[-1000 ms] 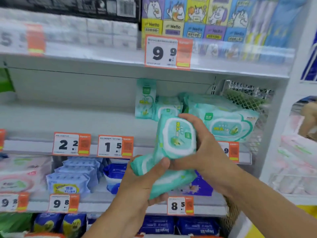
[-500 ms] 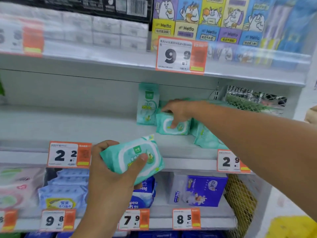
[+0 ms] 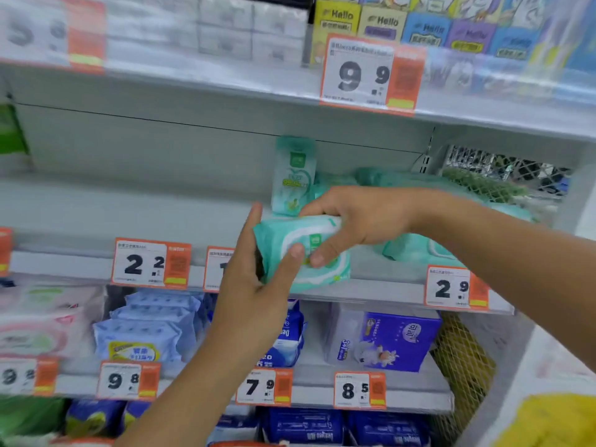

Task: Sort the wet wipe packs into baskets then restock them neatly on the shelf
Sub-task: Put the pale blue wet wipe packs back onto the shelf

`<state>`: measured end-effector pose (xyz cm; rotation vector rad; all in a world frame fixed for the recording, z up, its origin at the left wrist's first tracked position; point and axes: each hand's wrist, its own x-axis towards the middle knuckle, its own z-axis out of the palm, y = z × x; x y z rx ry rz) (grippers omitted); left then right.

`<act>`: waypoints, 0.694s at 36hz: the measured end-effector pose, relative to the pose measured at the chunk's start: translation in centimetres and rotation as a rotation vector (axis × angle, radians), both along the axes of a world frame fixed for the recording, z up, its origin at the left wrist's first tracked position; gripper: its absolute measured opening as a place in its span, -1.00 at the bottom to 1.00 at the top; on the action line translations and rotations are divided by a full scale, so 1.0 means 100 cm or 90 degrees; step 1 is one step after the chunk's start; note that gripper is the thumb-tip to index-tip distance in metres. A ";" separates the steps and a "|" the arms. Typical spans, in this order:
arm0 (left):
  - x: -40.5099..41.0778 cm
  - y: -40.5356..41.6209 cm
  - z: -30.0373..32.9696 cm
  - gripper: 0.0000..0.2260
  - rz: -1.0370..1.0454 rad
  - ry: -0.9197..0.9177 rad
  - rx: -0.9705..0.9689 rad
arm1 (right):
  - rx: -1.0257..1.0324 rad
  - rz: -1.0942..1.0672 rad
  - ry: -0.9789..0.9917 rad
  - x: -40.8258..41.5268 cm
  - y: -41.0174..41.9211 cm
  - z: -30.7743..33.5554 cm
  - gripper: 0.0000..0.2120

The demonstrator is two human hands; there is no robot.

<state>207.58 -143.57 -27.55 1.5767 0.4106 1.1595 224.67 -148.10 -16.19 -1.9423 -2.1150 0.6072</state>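
Both hands share one teal wet wipe pack [image 3: 301, 253] at the shelf's [image 3: 129, 217] front edge: left hand [image 3: 258, 285] cradles its end, right hand [image 3: 358, 221] pinches the top. Soft, likely slick film; gripping the short ends seems safest.

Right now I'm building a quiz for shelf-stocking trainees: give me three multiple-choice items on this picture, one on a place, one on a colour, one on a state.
1. Where is the upright pack?
A. bottom shelf
B. at the back of the middle shelf
C. top shelf

2. What colour is the held wipe pack?
A. mint green
B. purple
C. yellow

3. How is that pack held?
A. left hand only
B. lying free
C. both hands

Answers:
1 B, it stands against the back panel.
2 A, green wrapper with white lid.
3 C, the right hand grips from above, left fingers from the side.
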 end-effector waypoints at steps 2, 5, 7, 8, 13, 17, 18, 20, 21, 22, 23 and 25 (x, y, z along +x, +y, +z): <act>-0.002 0.006 -0.003 -0.31 0.054 0.101 0.108 | 0.064 -0.077 -0.006 0.020 0.003 0.006 -0.77; -0.007 0.026 -0.017 -0.35 0.245 0.353 0.446 | 0.131 -0.202 -0.248 0.059 0.019 0.010 -0.54; -0.008 0.037 -0.027 -0.35 0.284 0.480 0.517 | 0.066 -0.244 -0.450 0.078 0.032 0.004 -0.38; -0.007 0.040 -0.032 -0.34 0.279 0.518 0.510 | 0.018 -0.265 -0.529 0.083 0.037 0.000 -0.33; 0.000 0.046 -0.037 -0.36 0.279 0.563 0.535 | -0.010 -0.284 -0.507 0.085 0.059 -0.004 0.15; 0.005 0.043 -0.037 -0.38 0.293 0.566 0.550 | -0.061 -0.217 -0.480 0.069 0.080 -0.007 0.16; 0.006 0.043 -0.038 -0.39 0.299 0.564 0.556 | -0.065 -0.219 -0.484 0.063 0.085 -0.010 0.08; 0.007 0.043 -0.038 -0.41 0.310 0.569 0.566 | -0.073 -0.228 -0.525 0.055 0.096 -0.018 -0.06; 0.007 0.043 -0.038 -0.40 0.311 0.576 0.570 | -0.077 -0.233 -0.558 0.053 0.101 -0.023 -0.08; 0.007 0.043 -0.038 -0.39 0.308 0.581 0.571 | -0.070 -0.242 -0.593 0.053 0.105 -0.030 -0.06; 0.007 0.044 -0.039 -0.39 0.303 0.582 0.572 | -0.050 -0.255 -0.622 0.054 0.108 -0.037 -0.03; 0.005 0.046 -0.040 -0.37 0.302 0.581 0.577 | -0.008 -0.274 -0.676 0.055 0.110 -0.047 -0.07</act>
